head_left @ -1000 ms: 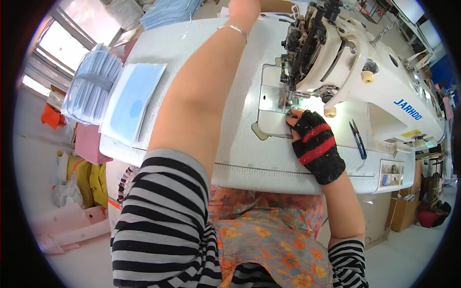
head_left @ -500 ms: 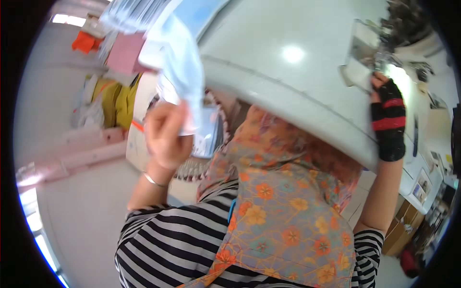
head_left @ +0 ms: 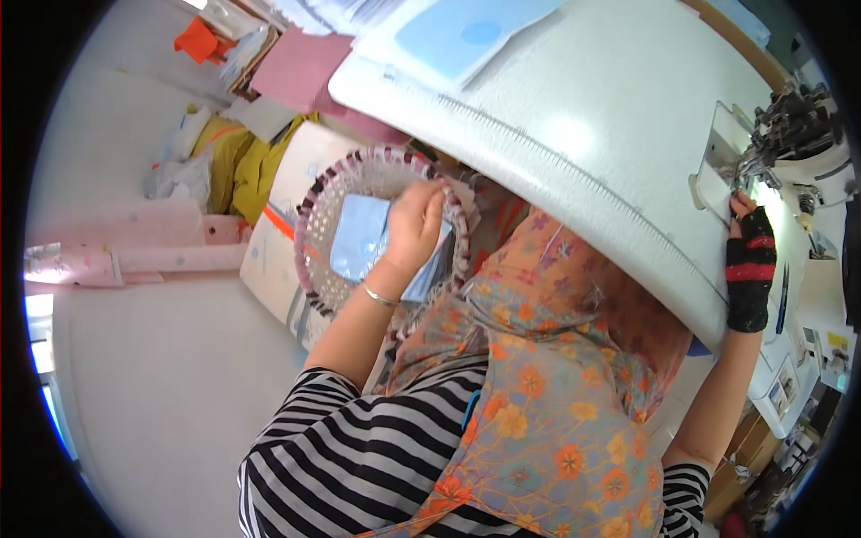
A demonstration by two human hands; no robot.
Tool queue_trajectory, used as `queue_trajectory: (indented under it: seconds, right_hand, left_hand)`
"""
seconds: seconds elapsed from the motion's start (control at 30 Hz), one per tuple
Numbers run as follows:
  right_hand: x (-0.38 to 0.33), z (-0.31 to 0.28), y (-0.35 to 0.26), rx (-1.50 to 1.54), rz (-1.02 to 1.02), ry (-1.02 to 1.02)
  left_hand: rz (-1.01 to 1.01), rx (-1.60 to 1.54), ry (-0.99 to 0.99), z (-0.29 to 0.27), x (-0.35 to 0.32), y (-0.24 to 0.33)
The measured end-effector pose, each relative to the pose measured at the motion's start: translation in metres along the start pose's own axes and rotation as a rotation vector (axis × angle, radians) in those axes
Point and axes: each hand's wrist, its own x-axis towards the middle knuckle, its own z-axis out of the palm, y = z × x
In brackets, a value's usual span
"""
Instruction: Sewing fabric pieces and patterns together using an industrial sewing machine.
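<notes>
My left hand (head_left: 415,224) is over a round woven basket (head_left: 307,255) with a maroon-and-white wrapped rim, its fingers curled closed near the far right of the rim. Whatever those fingers hold, if anything, is hidden. Light blue fabric pieces (head_left: 359,238) lie inside the basket, partly covered by the hand and wrist. On the right, my right hand (head_left: 752,269) wears a black fingerless glove with red stripes. Its bare fingertips are bunched together at the sewing machine (head_left: 780,134), beside the needle area; what they pinch is too small to make out.
A white sewing table (head_left: 538,152) with a ruler marked along its near edge spans the top. On its far left lie a light blue fabric sheet (head_left: 466,36) and stacked pale pieces. Pink fabric (head_left: 300,67) hangs beyond the corner. Yellow-green cloth (head_left: 238,161) lies at left.
My left hand has moved right and down over the basket; the light blue fabric piece it held up no longer shows in it. The view has shifted left. My right hand stays by the machine.
</notes>
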Motion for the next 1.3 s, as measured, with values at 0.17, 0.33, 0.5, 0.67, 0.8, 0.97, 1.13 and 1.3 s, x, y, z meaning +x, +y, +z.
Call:
queue_trajectory:
  seconds: [0.17, 0.33, 0.5, 0.67, 0.8, 0.97, 1.13, 1.3]
  right_hand:
    - [0.003, -0.003, -0.015, 0.047, -0.038, 0.052]
    - [0.004, -0.004, -0.020, 0.081, -0.019, 0.056]
    - [0.004, -0.007, -0.020, 0.084, 0.000, 0.035]
    - [0.006, -0.011, -0.027, 0.093, -0.011, 0.042]
    - [0.008, -0.012, -0.034, 0.123, 0.015, 0.060]
    - [0.007, -0.014, -0.034, 0.107, 0.014, 0.008]
    - [0.006, -0.013, -0.032, 0.134, -0.002, 0.037]
    - [0.008, -0.016, -0.037, 0.167, 0.028, 0.032]
  left_hand:
    - [0.501, 0.298, 0.184, -0.035, 0.158, 0.085]
    - [0.231, 0.749, -0.056, -0.006, 0.213, 0.080]
    - [0.080, 0.706, -0.214, -0.014, 0.237, 0.069]
    - [0.021, 0.629, -0.308, -0.022, 0.244, 0.078]
    - [0.085, 0.740, -0.289, -0.014, 0.238, 0.088]
    - [0.170, 0.830, -0.204, -0.006, 0.239, 0.082]
    - [0.243, 0.818, -0.190, -0.004, 0.245, 0.071]
    - [0.200, 0.720, -0.258, -0.021, 0.258, 0.072]
